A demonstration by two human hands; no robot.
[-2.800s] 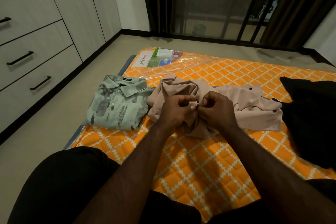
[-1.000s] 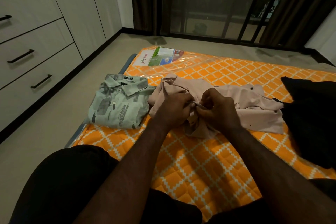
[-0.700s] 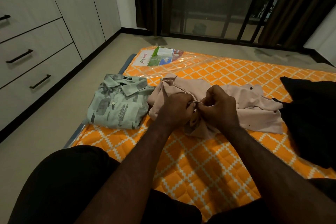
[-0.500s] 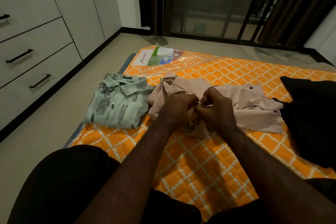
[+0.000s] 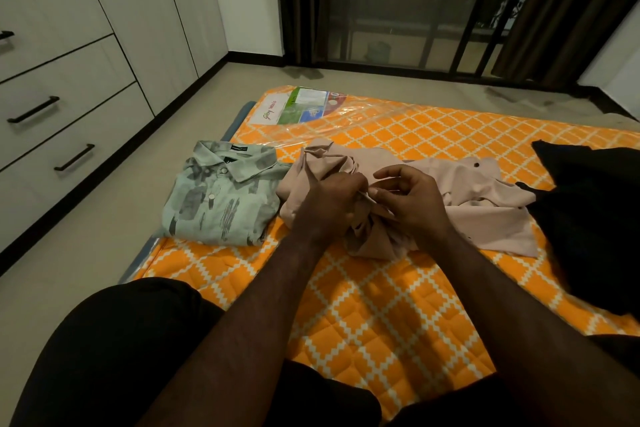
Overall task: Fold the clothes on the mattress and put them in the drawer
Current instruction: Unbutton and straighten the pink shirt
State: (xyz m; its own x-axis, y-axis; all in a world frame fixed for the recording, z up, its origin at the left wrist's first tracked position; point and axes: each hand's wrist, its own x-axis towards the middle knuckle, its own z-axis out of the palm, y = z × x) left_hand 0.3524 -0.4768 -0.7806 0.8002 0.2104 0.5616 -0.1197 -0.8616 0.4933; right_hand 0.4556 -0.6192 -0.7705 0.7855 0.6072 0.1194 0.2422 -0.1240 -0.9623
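Pink cloth: the pale pink crumpled shirt (image 5: 485,204) is seen lying on the middle of the orange diamond-quilted mattress (image 5: 381,305), bunched at its near left end, not yet folded.
Left hand: the left hand (image 5: 329,204) is clamped round a gathered wad of the pink fabric, knuckles up.
Right hand: the right hand (image 5: 415,208) is set just beside it, thumb and forefinger closed in a pinch on a thin edge of the same shirt.
Reason for the hold: the two hands are kept almost touching, so a small detail, probably a button or the front edge, is judged to be under work before any folding is begun.
Done pile: the green printed shirt folded into a square (image 5: 221,198) is parked at the mattress's left edge, the side nearest the white drawers with black bar handles (image 5: 69,121), all shut.
Waiting: a black heap of cloth (image 5: 595,218) is left on the right, touching the pink shirt's far end.
Hard to make out: what exactly is pinched is covered by the fingers. The black heap is cut off by the frame, and its kind cannot be told in the dim light.
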